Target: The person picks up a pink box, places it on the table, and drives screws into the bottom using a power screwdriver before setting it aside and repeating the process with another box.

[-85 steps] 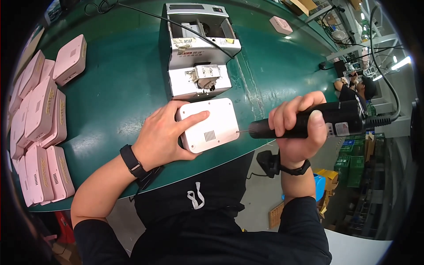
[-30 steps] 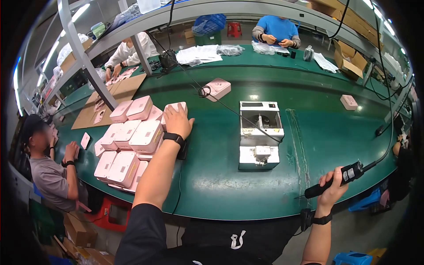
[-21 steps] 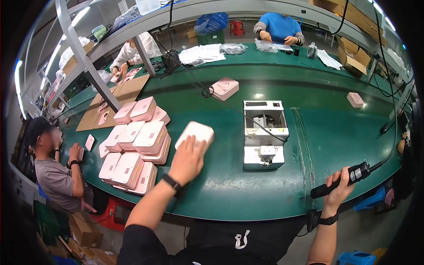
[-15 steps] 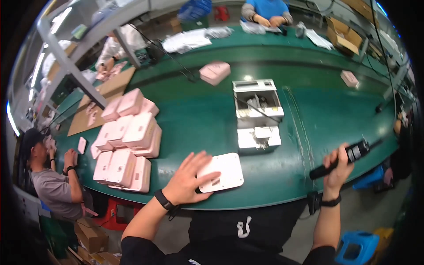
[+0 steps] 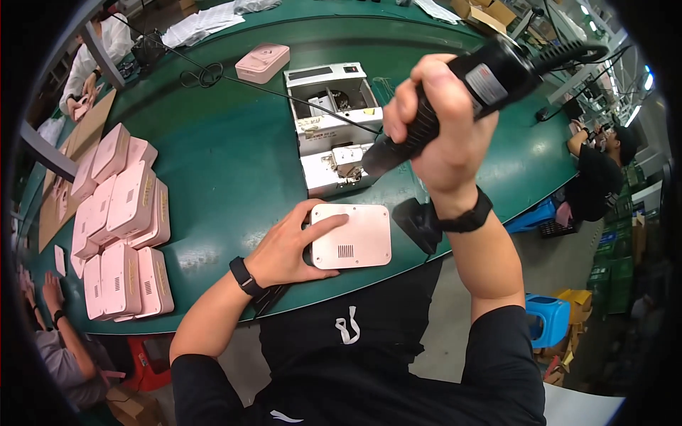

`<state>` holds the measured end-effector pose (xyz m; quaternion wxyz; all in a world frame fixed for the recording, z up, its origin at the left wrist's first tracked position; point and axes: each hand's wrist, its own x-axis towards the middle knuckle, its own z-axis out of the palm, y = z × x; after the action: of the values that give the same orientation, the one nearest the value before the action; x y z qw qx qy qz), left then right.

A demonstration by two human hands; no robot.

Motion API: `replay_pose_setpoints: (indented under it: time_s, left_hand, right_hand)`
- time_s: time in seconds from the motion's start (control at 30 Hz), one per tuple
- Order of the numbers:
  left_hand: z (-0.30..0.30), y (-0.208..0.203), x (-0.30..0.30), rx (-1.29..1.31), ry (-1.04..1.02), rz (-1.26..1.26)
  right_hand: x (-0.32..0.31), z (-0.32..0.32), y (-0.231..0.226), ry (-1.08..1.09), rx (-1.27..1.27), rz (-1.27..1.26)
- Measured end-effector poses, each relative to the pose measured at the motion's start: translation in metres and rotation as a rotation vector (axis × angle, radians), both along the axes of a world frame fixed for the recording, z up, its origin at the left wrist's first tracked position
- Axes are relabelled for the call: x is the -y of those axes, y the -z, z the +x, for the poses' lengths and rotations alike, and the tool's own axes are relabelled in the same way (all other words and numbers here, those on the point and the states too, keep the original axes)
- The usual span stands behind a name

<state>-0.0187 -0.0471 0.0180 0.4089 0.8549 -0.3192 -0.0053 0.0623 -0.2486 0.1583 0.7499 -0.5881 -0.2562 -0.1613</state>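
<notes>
In front of me a pale pink plastic casing (image 5: 366,238) lies flat on the green table, its slotted vent and corner holes facing up. My left hand (image 5: 280,245) grips its left side, the index finger stretched over the top and the thumb along the near edge. Raised over the table, my right hand (image 5: 451,117) is wrapped round a black corded electric screwdriver (image 5: 490,78). The driver slants down to the left, its lower end over the front of a white metal box that looks like a screw feeder (image 5: 323,131). That lower end overlaps the feeder in view, so I cannot tell if they touch.
Several pink casings (image 5: 128,202) are stacked at the left. Another pink casing (image 5: 263,62) lies beyond the feeder. A black cable (image 5: 284,96) crosses the table to the feeder. Co-workers sit at the left and right; a metal post (image 5: 50,153) stands at the left.
My right hand has brought the screwdriver up and left from the table's right side toward the feeder. My left hand has shifted to the casing's left edge. The whole view has turned.
</notes>
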Motion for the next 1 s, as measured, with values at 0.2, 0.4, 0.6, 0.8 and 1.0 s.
replay_pose_setpoints:
  time_s: [0.2,0.4,0.6,0.8,1.0]
  left_hand:
    - [-0.006,0.003,-0.007,0.069,-0.105,0.014]
    - [-0.002,0.005,-0.013,0.076,-0.135,0.028]
    - [-0.001,0.007,-0.012,0.079,-0.138,0.025]
    - [-0.003,0.004,-0.012,0.091,-0.133,0.019]
    - [-0.006,0.004,-0.010,0.070,-0.117,0.023]
  right_hand:
    - [-0.015,0.015,0.007,0.026,-0.051,-0.066]
    - [-0.001,0.004,0.003,0.025,-0.083,-0.201]
    - [0.012,0.001,0.003,-0.004,-0.088,-0.147]
    - [0.012,0.006,-0.028,-0.069,0.149,0.093]
    - [-0.003,0.048,-0.026,0.108,0.364,0.023]
